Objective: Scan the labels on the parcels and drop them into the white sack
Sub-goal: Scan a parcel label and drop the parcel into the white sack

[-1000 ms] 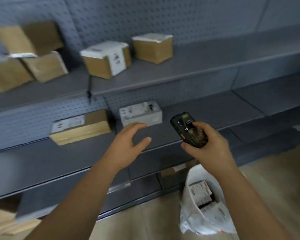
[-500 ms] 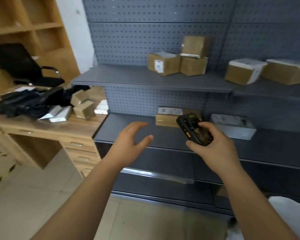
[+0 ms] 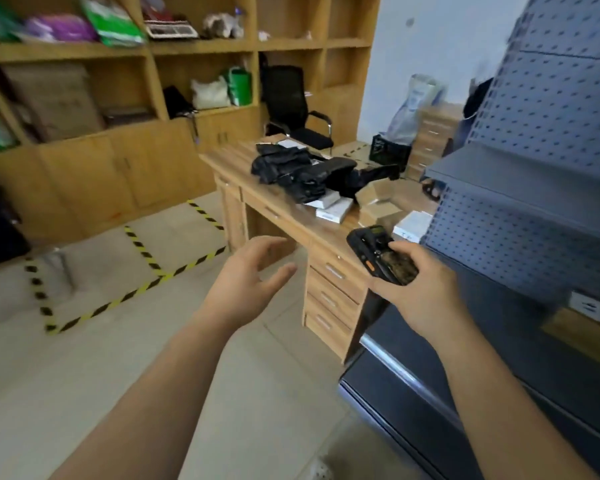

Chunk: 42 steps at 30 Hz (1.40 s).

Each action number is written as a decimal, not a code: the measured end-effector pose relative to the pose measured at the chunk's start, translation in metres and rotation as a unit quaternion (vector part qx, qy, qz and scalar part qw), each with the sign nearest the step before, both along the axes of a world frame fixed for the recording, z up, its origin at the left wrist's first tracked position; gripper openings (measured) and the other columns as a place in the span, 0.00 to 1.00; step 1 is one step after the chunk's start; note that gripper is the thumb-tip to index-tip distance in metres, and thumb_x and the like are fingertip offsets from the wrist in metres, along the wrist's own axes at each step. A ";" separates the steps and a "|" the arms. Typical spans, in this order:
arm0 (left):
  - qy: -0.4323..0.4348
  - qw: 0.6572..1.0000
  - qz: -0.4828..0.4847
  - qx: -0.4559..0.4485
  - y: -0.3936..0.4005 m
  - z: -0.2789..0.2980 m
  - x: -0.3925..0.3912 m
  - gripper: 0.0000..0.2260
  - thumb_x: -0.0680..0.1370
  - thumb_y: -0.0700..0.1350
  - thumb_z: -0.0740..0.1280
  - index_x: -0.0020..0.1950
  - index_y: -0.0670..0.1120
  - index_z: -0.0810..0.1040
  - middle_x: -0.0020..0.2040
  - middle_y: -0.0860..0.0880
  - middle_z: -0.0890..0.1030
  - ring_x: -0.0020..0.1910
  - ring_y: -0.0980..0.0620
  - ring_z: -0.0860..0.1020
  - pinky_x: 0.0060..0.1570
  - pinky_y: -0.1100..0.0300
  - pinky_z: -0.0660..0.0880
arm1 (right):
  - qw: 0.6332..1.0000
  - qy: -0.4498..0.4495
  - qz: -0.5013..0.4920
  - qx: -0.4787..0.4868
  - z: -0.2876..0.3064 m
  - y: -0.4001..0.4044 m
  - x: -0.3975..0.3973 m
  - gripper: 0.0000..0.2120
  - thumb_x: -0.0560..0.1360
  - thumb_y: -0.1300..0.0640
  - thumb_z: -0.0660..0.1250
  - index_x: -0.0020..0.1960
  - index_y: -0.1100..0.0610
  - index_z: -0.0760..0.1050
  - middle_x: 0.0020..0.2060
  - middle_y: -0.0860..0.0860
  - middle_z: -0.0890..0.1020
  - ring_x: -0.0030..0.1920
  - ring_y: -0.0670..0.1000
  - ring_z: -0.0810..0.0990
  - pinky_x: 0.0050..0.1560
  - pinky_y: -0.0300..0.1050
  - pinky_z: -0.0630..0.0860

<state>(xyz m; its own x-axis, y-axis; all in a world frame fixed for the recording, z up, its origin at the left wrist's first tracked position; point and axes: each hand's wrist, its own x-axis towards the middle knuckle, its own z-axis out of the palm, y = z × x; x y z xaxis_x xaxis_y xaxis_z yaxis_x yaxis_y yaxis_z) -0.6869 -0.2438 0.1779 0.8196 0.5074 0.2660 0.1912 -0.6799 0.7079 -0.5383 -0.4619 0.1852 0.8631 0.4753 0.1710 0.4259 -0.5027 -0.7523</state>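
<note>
The parcels lie on the counter, ahead and slightly right of both hands. The left hand is spread and empty. The right hand, nearer them, grips the scanner.

Both bare forearms reach forward, the left hand empty with fingers loosely spread and thumb out, the right hand curled around a black handheld scanner.

The wooden desk carries black bags and small parcels (white and brown).
</note>
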 end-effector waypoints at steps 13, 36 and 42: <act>0.013 0.980 0.196 0.018 0.226 0.025 0.035 0.19 0.78 0.53 0.68 0.68 0.54 0.73 0.60 0.62 0.73 0.59 0.63 0.69 0.61 0.62 0.68 | 0.977 -0.021 0.202 0.060 -0.003 0.306 0.102 0.29 0.64 0.45 0.79 0.64 0.41 0.74 0.55 0.42 0.78 0.56 0.48 0.76 0.56 0.47 0.75; 0.010 1.000 -0.025 -0.003 0.572 0.011 0.253 0.19 0.77 0.56 0.68 0.67 0.54 0.74 0.65 0.58 0.75 0.64 0.60 0.72 0.64 0.57 0.70 | 0.999 0.013 -0.017 0.046 0.003 0.570 0.227 0.26 0.64 0.45 0.78 0.61 0.39 0.75 0.54 0.41 0.79 0.55 0.45 0.77 0.58 0.45 0.74; -0.008 0.992 -0.126 -0.014 0.596 0.005 0.326 0.18 0.78 0.54 0.68 0.67 0.53 0.75 0.60 0.61 0.74 0.61 0.61 0.72 0.62 0.61 0.69 | 0.989 0.005 -0.145 0.020 -0.001 0.567 0.257 0.28 0.65 0.49 0.80 0.63 0.41 0.75 0.53 0.43 0.78 0.54 0.47 0.77 0.55 0.46 0.75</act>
<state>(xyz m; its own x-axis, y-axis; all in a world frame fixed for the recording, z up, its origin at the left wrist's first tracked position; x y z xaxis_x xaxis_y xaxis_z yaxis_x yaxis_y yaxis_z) -0.3611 0.3521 0.1829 0.9176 0.2941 0.2675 0.0067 -0.6841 0.7293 -0.2815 0.1053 0.1847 0.9639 0.2003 0.1757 0.2606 -0.5719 -0.7779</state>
